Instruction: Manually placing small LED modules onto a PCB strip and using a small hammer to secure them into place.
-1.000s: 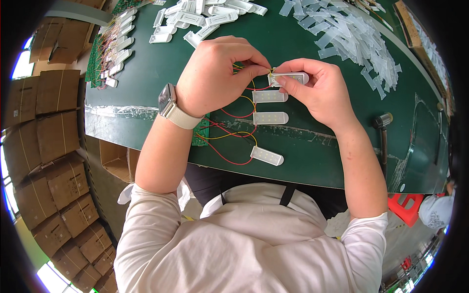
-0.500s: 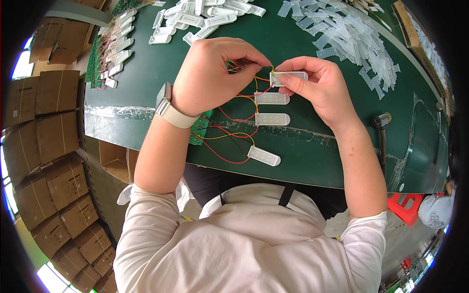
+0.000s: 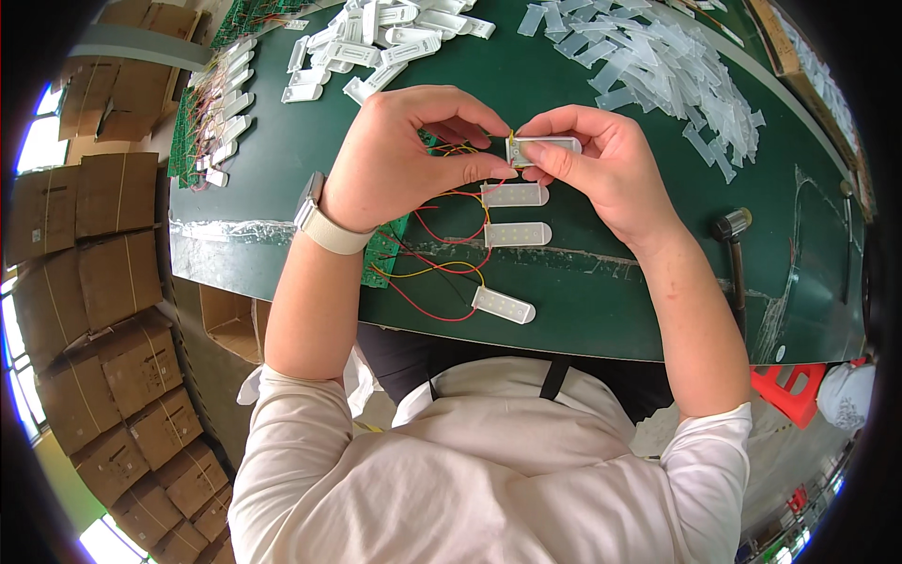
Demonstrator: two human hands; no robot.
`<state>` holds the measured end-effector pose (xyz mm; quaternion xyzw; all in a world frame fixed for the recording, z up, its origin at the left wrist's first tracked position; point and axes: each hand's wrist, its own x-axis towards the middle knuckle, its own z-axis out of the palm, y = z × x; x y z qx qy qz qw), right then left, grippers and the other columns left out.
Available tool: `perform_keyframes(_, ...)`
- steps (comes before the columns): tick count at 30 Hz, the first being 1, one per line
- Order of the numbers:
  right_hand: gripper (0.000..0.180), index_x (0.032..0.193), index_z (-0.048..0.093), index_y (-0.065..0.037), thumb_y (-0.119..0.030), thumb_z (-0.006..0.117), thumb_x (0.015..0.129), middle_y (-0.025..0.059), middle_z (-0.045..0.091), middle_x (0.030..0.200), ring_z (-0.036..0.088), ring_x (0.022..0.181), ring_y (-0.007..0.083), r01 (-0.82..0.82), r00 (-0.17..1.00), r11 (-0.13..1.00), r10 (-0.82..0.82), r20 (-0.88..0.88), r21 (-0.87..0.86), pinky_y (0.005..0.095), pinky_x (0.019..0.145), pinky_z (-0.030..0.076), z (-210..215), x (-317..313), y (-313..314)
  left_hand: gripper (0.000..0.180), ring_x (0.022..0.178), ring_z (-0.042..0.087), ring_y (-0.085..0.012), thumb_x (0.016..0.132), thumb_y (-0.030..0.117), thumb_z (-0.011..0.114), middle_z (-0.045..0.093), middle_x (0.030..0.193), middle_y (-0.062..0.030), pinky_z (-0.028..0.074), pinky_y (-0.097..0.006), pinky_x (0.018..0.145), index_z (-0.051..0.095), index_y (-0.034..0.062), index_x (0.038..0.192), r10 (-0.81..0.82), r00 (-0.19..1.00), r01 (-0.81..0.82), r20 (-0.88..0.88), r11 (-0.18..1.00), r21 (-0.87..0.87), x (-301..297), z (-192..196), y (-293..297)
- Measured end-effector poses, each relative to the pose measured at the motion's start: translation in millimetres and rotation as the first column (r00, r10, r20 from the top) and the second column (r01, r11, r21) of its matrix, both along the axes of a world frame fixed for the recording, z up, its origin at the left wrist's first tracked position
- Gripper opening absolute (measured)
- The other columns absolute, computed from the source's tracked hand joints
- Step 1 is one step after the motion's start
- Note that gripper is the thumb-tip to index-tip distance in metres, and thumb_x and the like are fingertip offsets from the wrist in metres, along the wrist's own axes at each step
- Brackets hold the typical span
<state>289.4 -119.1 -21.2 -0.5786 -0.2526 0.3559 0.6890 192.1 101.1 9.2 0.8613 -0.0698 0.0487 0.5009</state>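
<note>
My right hand (image 3: 601,160) holds a small white LED light module (image 3: 552,145), its thumb on top and its fingers beneath. At the module's left end, where thin yellow and red wires come out, the thumb and forefinger of my left hand (image 3: 423,155) close on its two edges. Below lie three white modules with rows of LEDs: the upper one (image 3: 515,195), the middle one (image 3: 519,234) and a tilted one (image 3: 504,305). Red, yellow and black wires run from them toward a green circuit board (image 3: 383,254), partly hidden behind my left forearm.
White plastic housings (image 3: 385,42) lie heaped at the back, clear plastic strips (image 3: 658,70) at the back right. Wired modules with green boards (image 3: 193,141) line the left edge. A hammer-like tool (image 3: 733,226) lies right of my forearm. Cartons (image 3: 117,197) are stacked at left.
My left thumb and forefinger have parted from a pinch on the wire and now sit at the module's end. The whole view has shifted slightly.
</note>
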Motion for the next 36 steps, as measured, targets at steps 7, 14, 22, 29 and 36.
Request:
perform_keyframes(7,0.019,0.112,0.074,0.004,-0.008,0.074,0.097,0.0065,0.075,0.096,0.071,0.084,0.0096,0.029,1.0,0.999,-0.029,-0.005,0.016,0.024,0.077,0.059,-0.4,0.0,-0.5,0.046,0.097,0.074,-0.0157,0.078,0.0,0.09,0.076,0.11,-0.0078,0.06,-0.029,0.088,0.068,0.0001,0.118,0.05,0.999,-0.05,-0.005,0.991,-0.125,2.4,-3.0,-6.3)
perform_keyframes(14,0.019,0.112,0.074,0.005,-0.007,0.074,0.097,0.0074,0.075,0.096,0.071,0.085,0.0096,0.069,0.997,0.996,-0.068,-0.036,0.047,0.0231,0.075,0.059,-0.8,-2.1,0.8,0.036,0.092,0.076,-0.017,0.073,0.002,0.091,0.079,0.102,-0.0081,0.061,-0.03,0.084,0.077,0.0012,0.106,0.053,0.989,-0.071,0.139,0.99,0.125,2.6,4.1,-10.5)
perform_keyframes(22,0.018,0.107,0.076,0.003,-0.01,0.077,0.094,0.0067,0.076,0.09,0.068,0.071,0.0091,0.098,0.992,0.995,-0.098,-0.077,-0.012,0.0229,0.064,0.056,6.1,-4.7,1.1,0.04,0.09,0.078,-0.0232,0.07,0.006,0.091,0.08,0.103,-0.0103,0.062,-0.032,0.08,0.079,0.0034,0.108,0.0,0.962,-0.074,0.273,0.963,0.258,2.5,2.6,-10.0)
perform_keyframes(29,0.018,0.106,0.076,0.002,-0.011,0.077,0.094,0.0063,0.076,0.089,0.068,0.069,0.0089,0.081,0.993,0.997,-0.082,-0.089,-0.013,0.0227,0.062,0.054,6.1,-3.5,-0.1,0.044,0.091,0.078,-0.0241,0.07,0.006,0.09,0.08,0.105,-0.0107,0.062,-0.033,0.081,0.079,0.004,0.112,-0.053,0.953,-0.046,0.298,0.948,0.316,2.9,2.5,-9.4)
perform_keyframes(36,0.018,0.106,0.077,0.001,-0.013,0.077,0.094,0.0059,0.076,0.089,0.067,0.069,0.0091,0.064,0.994,0.998,-0.065,-0.092,-0.004,0.0237,0.062,0.054,4.7,-0.6,-1.2,0.04,0.083,0.077,-0.0191,0.07,0.003,0.089,0.079,0.097,-0.0101,0.061,-0.03,0.075,0.079,0.0026,0.109,0.002,0.96,-0.068,0.281,0.973,0.223,4.0,-0.1,-12.3)
